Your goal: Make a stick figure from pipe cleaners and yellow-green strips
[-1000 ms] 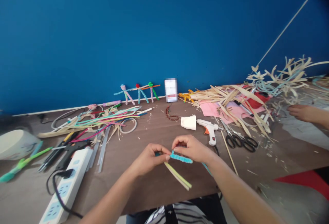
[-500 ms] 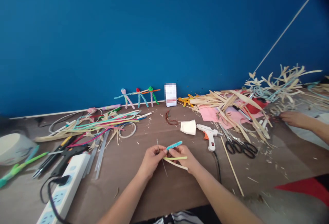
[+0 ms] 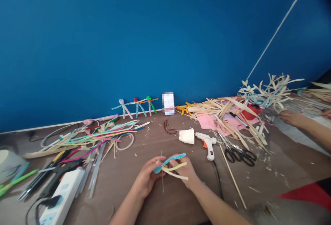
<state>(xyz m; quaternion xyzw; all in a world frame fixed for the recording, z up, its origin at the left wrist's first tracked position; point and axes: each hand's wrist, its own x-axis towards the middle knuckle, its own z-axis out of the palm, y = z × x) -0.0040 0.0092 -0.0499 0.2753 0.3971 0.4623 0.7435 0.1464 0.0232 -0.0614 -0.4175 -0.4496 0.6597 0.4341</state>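
Near the front middle of the table, my left hand (image 3: 149, 174) pinches a fuzzy blue pipe cleaner (image 3: 170, 160) at its lower left end. My right hand (image 3: 188, 172) is closed round the same piece from the other side. A yellow strip (image 3: 178, 166) and a cream strip (image 3: 178, 175) stick out toward the right from between the fingers. A thin wire (image 3: 162, 182) runs upright past my left fingertips. How the pieces join is hidden by the fingers.
Behind stand three pipe-cleaner figures (image 3: 138, 106). A white cup (image 3: 186, 136), a glue gun (image 3: 209, 144), scissors (image 3: 240, 155) and a thin stick (image 3: 234, 176) lie right. A power strip (image 3: 63, 197) and coloured strips (image 3: 103, 133) lie left. Another person's hand (image 3: 292, 117) is far right.
The view has shifted, and the table things sit lower and slightly left. More of the blue pipe cleaner shows between my hands, and my left fingers have spread a little along it.
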